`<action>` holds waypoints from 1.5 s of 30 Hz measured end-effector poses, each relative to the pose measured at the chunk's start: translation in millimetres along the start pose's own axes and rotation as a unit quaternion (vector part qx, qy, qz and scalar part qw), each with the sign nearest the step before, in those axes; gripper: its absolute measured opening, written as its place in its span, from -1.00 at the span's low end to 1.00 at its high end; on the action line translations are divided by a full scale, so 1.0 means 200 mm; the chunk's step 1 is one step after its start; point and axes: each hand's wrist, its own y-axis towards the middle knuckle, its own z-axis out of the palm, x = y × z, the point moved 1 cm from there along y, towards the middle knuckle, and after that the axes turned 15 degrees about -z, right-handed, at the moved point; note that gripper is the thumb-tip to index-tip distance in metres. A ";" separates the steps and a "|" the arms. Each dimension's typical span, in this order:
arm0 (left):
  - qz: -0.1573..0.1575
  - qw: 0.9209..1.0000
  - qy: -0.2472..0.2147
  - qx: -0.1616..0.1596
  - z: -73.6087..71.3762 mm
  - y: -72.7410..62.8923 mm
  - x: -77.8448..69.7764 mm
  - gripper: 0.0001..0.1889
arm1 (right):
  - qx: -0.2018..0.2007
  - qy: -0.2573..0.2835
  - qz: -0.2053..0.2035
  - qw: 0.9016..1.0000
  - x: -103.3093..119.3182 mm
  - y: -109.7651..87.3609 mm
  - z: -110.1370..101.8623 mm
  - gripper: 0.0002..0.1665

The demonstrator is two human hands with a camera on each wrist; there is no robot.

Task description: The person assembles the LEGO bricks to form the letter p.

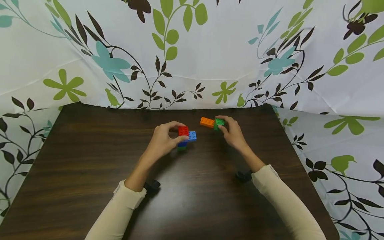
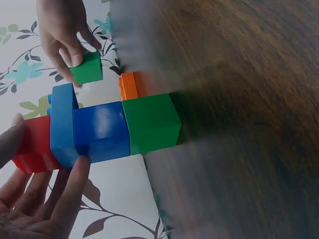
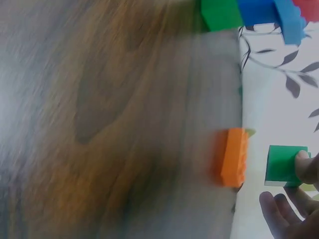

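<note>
- Nearest: cream fabric sleeves [image 1: 114, 213].
- Upright, long axis vertical: red-blue-green plastic brick stack [image 2: 102, 130], pinched by left hand [image 1: 163, 137].
- Clamped in right hand [image 1: 233, 133]: cubic green plastic brick [image 2: 88, 68].

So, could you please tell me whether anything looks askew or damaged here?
I see no damage. The light-blue brick juts out to one side beneath the red block, so the stack looks lopsided, though that may be intended.

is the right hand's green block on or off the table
Off: both wrist views show the green block held clear of the table.
</note>
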 end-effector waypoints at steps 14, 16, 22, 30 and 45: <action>-0.010 1.000 0.000 0.007 -0.01 0.01 0.00 -0.62 | 0.022 0.014 -0.041 0.999 0.23 0.01 0.01 -0.52; -0.014 1.000 -0.002 0.008 -0.01 0.01 -0.01 -0.62 | 0.023 0.010 -0.051 0.998 0.25 0.00 0.01 -0.52; -0.013 1.000 -0.006 0.013 -0.01 0.01 -0.01 -0.63 | 0.026 0.014 -0.073 0.997 0.32 0.00 0.01 -0.49; -0.017 1.000 -0.007 0.011 -0.01 0.01 0.00 -0.63 | 0.038 0.045 -0.092 0.994 0.39 0.00 0.03 -0.46; -0.012 1.000 -0.006 0.019 -0.01 0.03 0.01 -0.63 | 0.043 0.046 -0.101 0.993 0.43 -0.02 0.05 -0.48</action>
